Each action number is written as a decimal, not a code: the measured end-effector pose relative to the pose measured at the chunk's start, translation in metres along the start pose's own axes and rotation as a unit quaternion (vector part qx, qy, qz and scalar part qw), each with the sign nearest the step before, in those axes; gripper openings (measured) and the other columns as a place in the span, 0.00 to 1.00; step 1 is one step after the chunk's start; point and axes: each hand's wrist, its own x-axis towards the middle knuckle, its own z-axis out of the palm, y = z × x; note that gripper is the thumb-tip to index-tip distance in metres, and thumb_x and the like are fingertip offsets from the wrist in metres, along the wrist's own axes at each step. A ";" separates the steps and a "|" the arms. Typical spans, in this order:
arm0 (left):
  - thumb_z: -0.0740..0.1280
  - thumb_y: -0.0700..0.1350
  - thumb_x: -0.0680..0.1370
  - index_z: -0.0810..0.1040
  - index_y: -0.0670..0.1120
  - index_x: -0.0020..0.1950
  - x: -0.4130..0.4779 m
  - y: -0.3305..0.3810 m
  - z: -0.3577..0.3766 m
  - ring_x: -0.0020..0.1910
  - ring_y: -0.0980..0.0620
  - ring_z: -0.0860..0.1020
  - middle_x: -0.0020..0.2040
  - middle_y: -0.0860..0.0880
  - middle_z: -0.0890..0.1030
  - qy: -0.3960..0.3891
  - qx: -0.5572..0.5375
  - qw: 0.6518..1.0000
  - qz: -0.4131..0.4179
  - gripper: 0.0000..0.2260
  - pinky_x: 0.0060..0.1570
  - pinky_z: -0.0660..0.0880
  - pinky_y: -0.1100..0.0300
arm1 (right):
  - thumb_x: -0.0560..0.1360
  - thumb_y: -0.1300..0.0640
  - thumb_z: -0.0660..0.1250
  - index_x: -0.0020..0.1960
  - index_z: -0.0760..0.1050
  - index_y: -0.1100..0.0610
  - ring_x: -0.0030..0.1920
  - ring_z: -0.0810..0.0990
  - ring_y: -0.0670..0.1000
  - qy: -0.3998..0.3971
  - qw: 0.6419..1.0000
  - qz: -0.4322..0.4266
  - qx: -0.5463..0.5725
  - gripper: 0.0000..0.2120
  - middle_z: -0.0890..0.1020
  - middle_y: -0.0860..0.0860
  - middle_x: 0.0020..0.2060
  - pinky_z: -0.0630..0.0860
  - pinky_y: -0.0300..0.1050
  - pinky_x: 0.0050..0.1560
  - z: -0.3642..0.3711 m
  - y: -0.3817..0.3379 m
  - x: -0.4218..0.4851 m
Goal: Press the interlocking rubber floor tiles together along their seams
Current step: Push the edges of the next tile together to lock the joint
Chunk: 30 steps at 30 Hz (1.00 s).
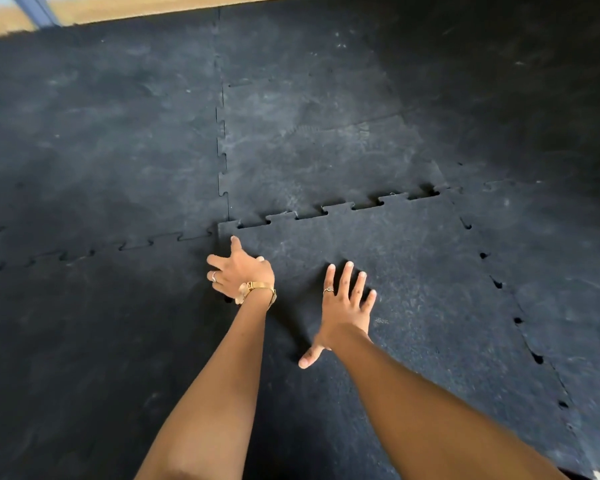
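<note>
Black interlocking rubber tiles cover the floor. The near tile (pixel 413 289) lies slightly raised, its far toothed seam (pixel 343 207) showing gaps against the tile behind (pixel 309 150). Gaps also dot its right seam (pixel 499 282). My left hand (pixel 239 271), with a gold watch and a ring, rests fingers spread on the tile's far left corner at the left seam. Flat on the tile's middle lies my right hand (pixel 343 306), fingers apart and thumb out. Neither hand holds anything.
More tiles lie to the left (pixel 84 168) and right (pixel 551 237), joined by toothed seams. A bare tan floor strip (pixel 136 8) runs along the mat's far edge, with a blue-grey post (pixel 39 10) at the top left.
</note>
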 end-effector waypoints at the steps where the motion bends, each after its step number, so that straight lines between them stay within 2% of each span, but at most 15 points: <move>1: 0.68 0.47 0.76 0.65 0.54 0.74 0.002 -0.001 -0.001 0.65 0.33 0.64 0.69 0.39 0.62 -0.005 0.029 0.999 0.012 0.28 0.64 0.64 0.46 | 0.50 0.36 0.81 0.73 0.22 0.58 0.73 0.30 0.67 -0.006 1.000 0.002 0.000 0.80 0.27 0.62 0.73 0.39 0.66 0.73 -0.002 -0.001 0.000; 3: 0.68 0.50 0.76 0.66 0.53 0.73 0.006 -0.002 -0.004 0.68 0.35 0.61 0.69 0.40 0.63 -0.015 0.091 0.995 0.039 0.26 0.63 0.64 0.46 | 0.52 0.37 0.81 0.73 0.22 0.58 0.73 0.30 0.67 -0.024 1.000 -0.001 -0.005 0.79 0.27 0.62 0.73 0.40 0.65 0.73 -0.005 -0.001 0.001; 5: 0.68 0.53 0.76 0.69 0.53 0.70 0.014 -0.005 -0.013 0.67 0.36 0.62 0.66 0.42 0.67 -0.018 0.134 0.988 0.075 0.24 0.62 0.64 0.46 | 0.54 0.39 0.81 0.74 0.24 0.57 0.74 0.33 0.67 -0.054 0.998 -0.025 -0.022 0.76 0.28 0.61 0.74 0.45 0.64 0.74 -0.018 0.003 0.000; 8: 0.65 0.51 0.78 0.71 0.55 0.70 0.027 -0.022 -0.034 0.66 0.36 0.65 0.65 0.41 0.70 -0.045 0.140 0.979 0.139 0.20 0.60 0.67 0.45 | 0.58 0.42 0.81 0.79 0.39 0.51 0.78 0.49 0.61 -0.107 0.990 -0.086 -0.015 0.65 0.43 0.54 0.78 0.62 0.63 0.71 -0.064 0.035 -0.001; 10: 0.65 0.50 0.79 0.64 0.53 0.75 0.026 -0.034 -0.037 0.68 0.35 0.63 0.70 0.39 0.66 -0.098 0.115 0.976 0.159 0.25 0.63 0.68 0.43 | 0.60 0.42 0.80 0.79 0.49 0.49 0.76 0.59 0.57 -0.109 0.990 -0.090 0.011 0.57 0.55 0.49 0.78 0.67 0.60 0.68 -0.095 0.071 -0.002; 12: 0.68 0.54 0.76 0.56 0.51 0.78 0.007 -0.034 -0.031 0.72 0.34 0.59 0.74 0.37 0.58 -0.124 0.059 0.980 0.146 0.34 0.66 0.64 0.39 | 0.61 0.45 0.80 0.75 0.58 0.53 0.72 0.65 0.58 -0.041 0.998 -0.025 0.039 0.50 0.64 0.51 0.74 0.70 0.56 0.64 -0.097 0.107 -0.003; 13: 0.70 0.56 0.75 0.52 0.50 0.79 -0.003 -0.031 -0.026 0.73 0.33 0.57 0.75 0.36 0.56 -0.120 0.012 0.986 0.113 0.39 0.66 0.62 0.37 | 0.61 0.44 0.80 0.73 0.60 0.55 0.71 0.64 0.59 -0.007 0.999 0.029 0.044 0.48 0.66 0.53 0.72 0.69 0.56 0.63 -0.089 0.120 -0.006; 14: 0.71 0.57 0.73 0.49 0.48 0.79 -0.011 -0.025 -0.021 0.73 0.33 0.56 0.75 0.36 0.55 -0.106 -0.035 0.991 0.073 0.43 0.65 0.62 0.35 | 0.60 0.42 0.80 0.74 0.57 0.55 0.73 0.60 0.61 -0.002 0.995 0.089 0.053 0.51 0.62 0.55 0.73 0.67 0.60 0.65 -0.077 0.129 -0.010; 15: 0.72 0.57 0.73 0.48 0.46 0.79 -0.015 -0.019 -0.018 0.73 0.33 0.56 0.75 0.34 0.56 -0.090 -0.073 0.993 0.037 0.45 0.65 0.62 0.33 | 0.58 0.40 0.80 0.77 0.50 0.55 0.76 0.51 0.64 -0.030 0.988 0.137 0.071 0.59 0.53 0.57 0.76 0.61 0.66 0.68 -0.063 0.133 -0.013; 17: 0.73 0.56 0.71 0.51 0.45 0.78 -0.017 -0.006 -0.013 0.73 0.32 0.56 0.73 0.33 0.57 -0.064 -0.105 0.992 0.004 0.45 0.63 0.64 0.33 | 0.57 0.37 0.80 0.77 0.32 0.52 0.75 0.35 0.68 -0.083 0.977 0.169 0.097 0.70 0.34 0.57 0.77 0.50 0.76 0.67 -0.048 0.138 -0.016; 18: 0.74 0.56 0.70 0.53 0.45 0.78 -0.015 -0.003 -0.010 0.72 0.32 0.57 0.72 0.33 0.58 -0.056 -0.108 0.993 -0.001 0.44 0.62 0.66 0.34 | 0.56 0.37 0.80 0.76 0.28 0.51 0.74 0.32 0.68 -0.077 0.979 0.164 0.097 0.71 0.29 0.56 0.75 0.48 0.79 0.65 -0.045 0.141 -0.014; 22: 0.78 0.53 0.67 0.58 0.48 0.77 -0.006 0.003 0.009 0.70 0.30 0.57 0.70 0.31 0.58 -0.028 -0.056 0.998 0.012 0.45 0.65 0.65 0.38 | 0.55 0.40 0.81 0.74 0.24 0.46 0.73 0.29 0.68 -0.048 0.989 0.097 0.098 0.74 0.24 0.51 0.73 0.51 0.80 0.64 -0.036 0.135 -0.001; 25: 0.76 0.54 0.69 0.61 0.50 0.76 0.000 0.004 0.018 0.68 0.27 0.57 0.70 0.31 0.57 -0.023 -0.025 0.999 0.034 0.40 0.68 0.62 0.40 | 0.54 0.39 0.81 0.71 0.19 0.48 0.72 0.27 0.68 -0.062 0.988 0.111 0.083 0.76 0.21 0.53 0.70 0.50 0.80 0.64 -0.020 0.114 0.006; 27: 0.71 0.59 0.72 0.60 0.51 0.77 0.000 -0.005 0.020 0.69 0.27 0.56 0.72 0.30 0.54 -0.023 0.012 0.998 0.065 0.38 0.69 0.59 0.40 | 0.54 0.39 0.81 0.70 0.17 0.48 0.71 0.27 0.69 -0.074 0.988 0.117 0.069 0.77 0.20 0.53 0.69 0.50 0.80 0.64 -0.019 0.110 0.007; 30: 0.54 0.66 0.78 0.50 0.51 0.79 -0.007 -0.023 0.026 0.74 0.29 0.48 0.75 0.28 0.48 -0.006 0.133 0.985 0.113 0.35 0.73 0.46 0.38 | 0.57 0.44 0.82 0.73 0.22 0.46 0.74 0.33 0.68 -0.107 0.989 0.085 0.054 0.73 0.23 0.52 0.72 0.54 0.77 0.66 -0.038 0.122 0.008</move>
